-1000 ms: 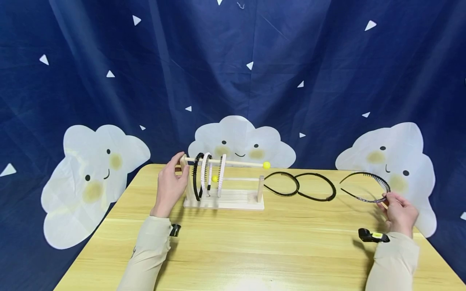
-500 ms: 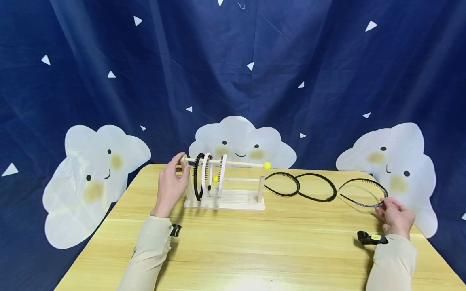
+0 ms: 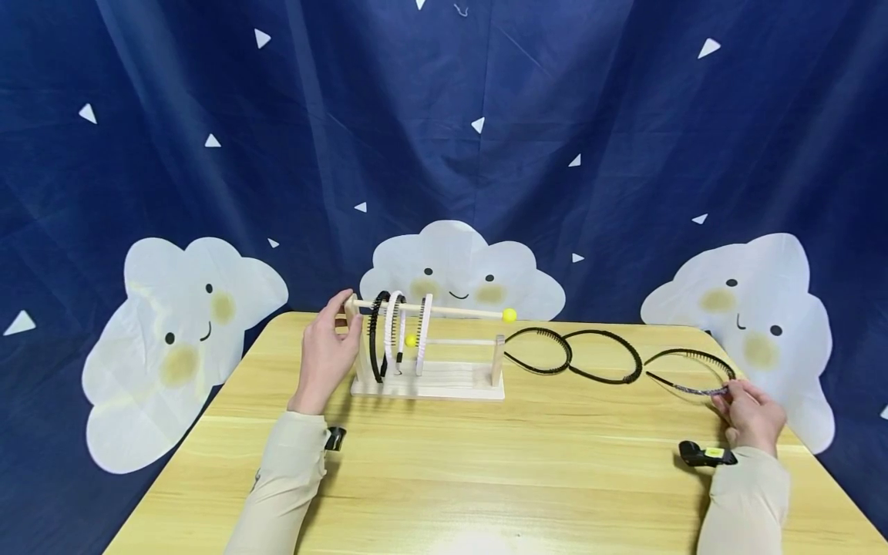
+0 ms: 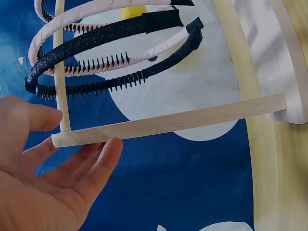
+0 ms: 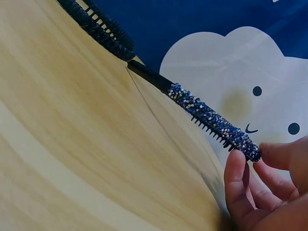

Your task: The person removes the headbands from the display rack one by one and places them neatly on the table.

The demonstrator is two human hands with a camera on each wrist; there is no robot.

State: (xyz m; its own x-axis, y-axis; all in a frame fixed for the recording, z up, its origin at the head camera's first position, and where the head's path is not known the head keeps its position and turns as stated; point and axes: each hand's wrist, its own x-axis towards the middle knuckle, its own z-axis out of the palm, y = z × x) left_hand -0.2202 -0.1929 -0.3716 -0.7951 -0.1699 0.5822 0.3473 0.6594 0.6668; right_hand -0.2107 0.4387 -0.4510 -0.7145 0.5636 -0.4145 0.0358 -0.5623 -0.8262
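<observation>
My left hand (image 3: 327, 356) grips the upper end of the left post of a wooden headband stand (image 3: 444, 389), thumb on one side and fingers on the other. On its upper rod hang a black headband (image 4: 86, 45) and pale pink headbands (image 4: 86, 17), with small comb teeth inside. My right hand (image 3: 752, 412) pinches a dark headband studded with glitter (image 5: 207, 115) by its curved middle. The two ends of that headband point left, low over the table. In the right wrist view its shadow lies on the wood below it.
Two black headbands lie on the table: one beside the stand (image 3: 537, 372), another to its right (image 3: 603, 381). The upper rod ends in a yellow ball (image 3: 509, 315). Behind the wooden table (image 3: 527, 478) hangs a blue curtain (image 3: 444, 154) with white clouds.
My right hand has moved slightly left and down with the glitter headband, which now sits lower and closer to the tabletop. The left hand and the stand have stayed put.
</observation>
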